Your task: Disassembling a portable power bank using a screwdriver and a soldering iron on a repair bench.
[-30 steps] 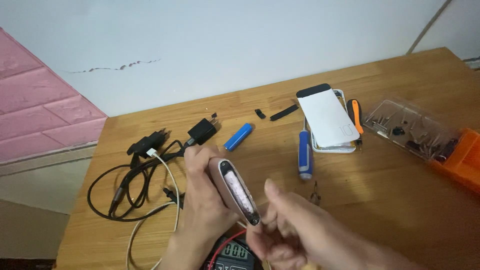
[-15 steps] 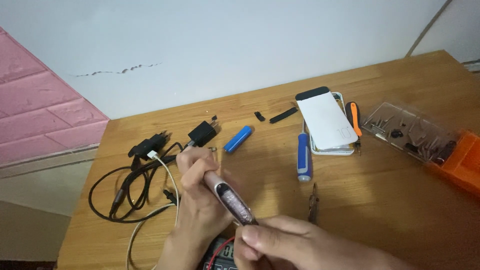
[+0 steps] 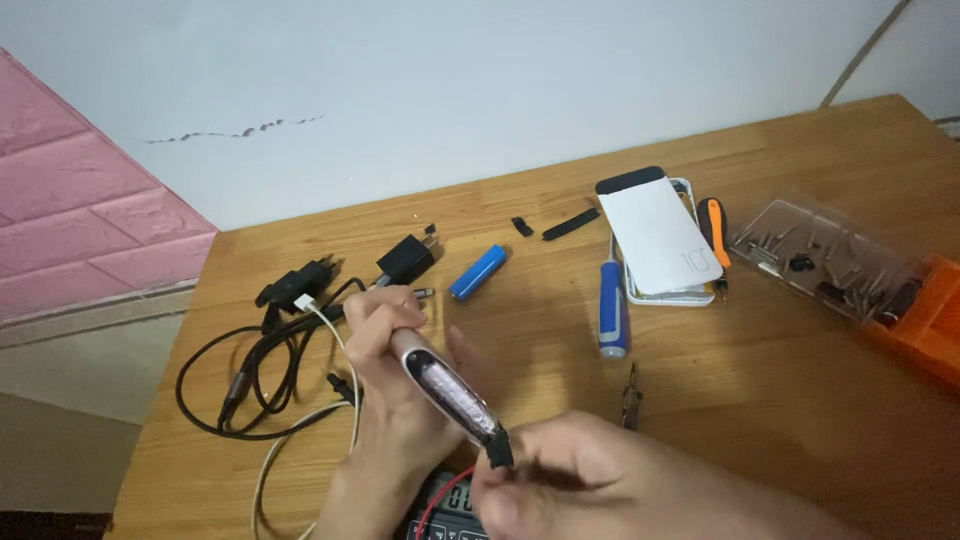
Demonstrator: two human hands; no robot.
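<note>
Clear plastic box [image 3: 820, 262] at right holds small metal bits, too many to count. One blue battery [image 3: 477, 272], one blue screwdriver [image 3: 611, 308]. Left hand [image 3: 395, 385] grips a slim gadget [image 3: 450, 395] over the table [image 3: 780, 400]; right hand [image 3: 590, 485] pinches its lower end.

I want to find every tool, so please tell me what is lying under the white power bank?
The white power bank lies on a clear tray, whose rim shows at its near side. What else lies underneath is covered. An orange-handled tool sits beside it.

Smooth wooden table [image 3: 800, 400], matt finish
</note>
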